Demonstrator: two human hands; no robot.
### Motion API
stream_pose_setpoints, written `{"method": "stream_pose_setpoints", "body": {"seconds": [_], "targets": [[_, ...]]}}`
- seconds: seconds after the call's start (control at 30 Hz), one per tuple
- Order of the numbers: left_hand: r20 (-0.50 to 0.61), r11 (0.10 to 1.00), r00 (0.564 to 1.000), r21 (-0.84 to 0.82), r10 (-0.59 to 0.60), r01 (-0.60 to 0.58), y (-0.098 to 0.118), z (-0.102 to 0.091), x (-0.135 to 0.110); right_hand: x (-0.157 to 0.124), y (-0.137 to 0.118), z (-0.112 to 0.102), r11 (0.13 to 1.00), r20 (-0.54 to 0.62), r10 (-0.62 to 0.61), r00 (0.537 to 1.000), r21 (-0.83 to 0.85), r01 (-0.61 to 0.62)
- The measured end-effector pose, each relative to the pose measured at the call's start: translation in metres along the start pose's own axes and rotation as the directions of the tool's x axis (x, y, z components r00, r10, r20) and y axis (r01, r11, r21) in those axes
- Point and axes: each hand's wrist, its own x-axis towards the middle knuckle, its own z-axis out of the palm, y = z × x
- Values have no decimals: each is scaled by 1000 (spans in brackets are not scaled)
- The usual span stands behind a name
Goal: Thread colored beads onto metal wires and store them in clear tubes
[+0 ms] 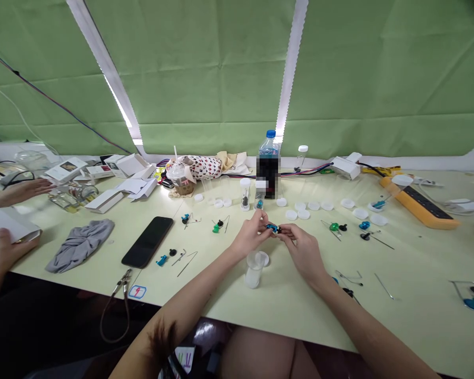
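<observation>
From where I stood, both grips were closed: the left hand (249,235) and the right hand (303,246) pinched a small, glossy blue-and-black part (274,228) between them, above the pale yellow-green bench (221,284).

1. Dropping: only the fingertips bore the part, so uneven pressure could have sprung it loose.
2. Tipping: a clear, cylindrical plastic container (253,275) stood open just below the hands, next to a round, white plastic lid (265,258); a lowered wrist could have toppled it.
3. Scattering: a black, rounded piece (348,292) lay partly hidden by the right forearm; a sideways sweep could have displaced it.
4. Mixing: a loose blue piece (161,260) and a black, round knob (173,252) lay left of the hands; similar colours could have caused a mix-up.
</observation>
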Motion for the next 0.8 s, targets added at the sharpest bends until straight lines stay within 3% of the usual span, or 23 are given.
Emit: {"method": "stream_pose_setpoints", "body": {"seconds": [0.5, 0.8], "targets": [[6, 1000, 1000, 0, -11, 11, 1, 1, -1, 1, -4, -3, 994, 43, 79, 996, -73, -76], [-25, 990, 998, -133, -49, 45, -7, 0, 2, 1, 0, 0, 999, -16, -13, 1000, -50, 12]]}}
